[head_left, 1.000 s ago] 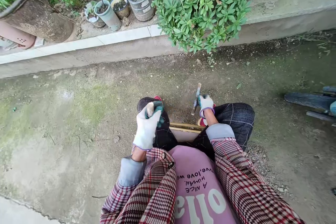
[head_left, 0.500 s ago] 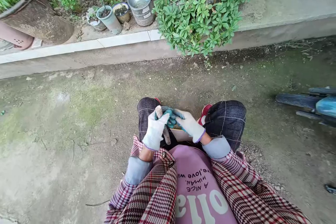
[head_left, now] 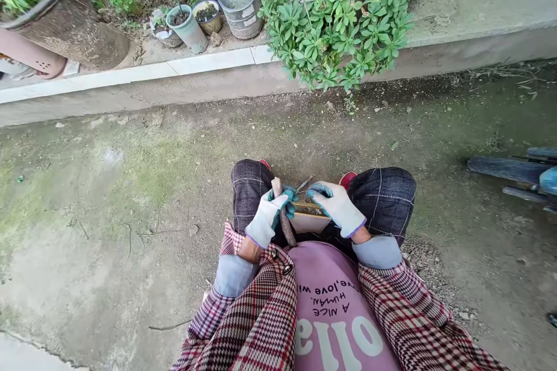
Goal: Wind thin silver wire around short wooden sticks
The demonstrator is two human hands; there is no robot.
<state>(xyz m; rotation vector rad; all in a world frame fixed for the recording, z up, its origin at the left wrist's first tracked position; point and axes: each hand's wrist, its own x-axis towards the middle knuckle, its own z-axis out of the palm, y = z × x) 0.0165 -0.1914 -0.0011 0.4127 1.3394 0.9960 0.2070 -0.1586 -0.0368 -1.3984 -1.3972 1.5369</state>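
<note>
My left hand (head_left: 272, 211), in a white glove with teal fingers, is wrapped round a thick grey-brown stick (head_left: 286, 227). The stick's pale upper end shows above the thumb, and its lower end slants down to my shirt. In a matching glove, my right hand (head_left: 335, 203) is held a little apart to the right, its fingers pinched together. What they hold, if anything, is too small to make out. A thin dark twig-like piece (head_left: 305, 183) shows between the hands. Below them, a yellow-rimmed container (head_left: 311, 221) sits between my legs, partly hidden.
A raised bed with a white-tiled edge (head_left: 209, 61) runs across the back. On it stand a metal pot (head_left: 239, 6), a pale blue pot (head_left: 188, 29), a large brown planter (head_left: 82, 29) and a leafy bush (head_left: 335, 29). A blue wheeled object (head_left: 505, 168) is at the right.
My right hand has drawn away from my left, to the right. The stick stays in my left hand and has turned slightly. The container's yellow rim shows more.
</note>
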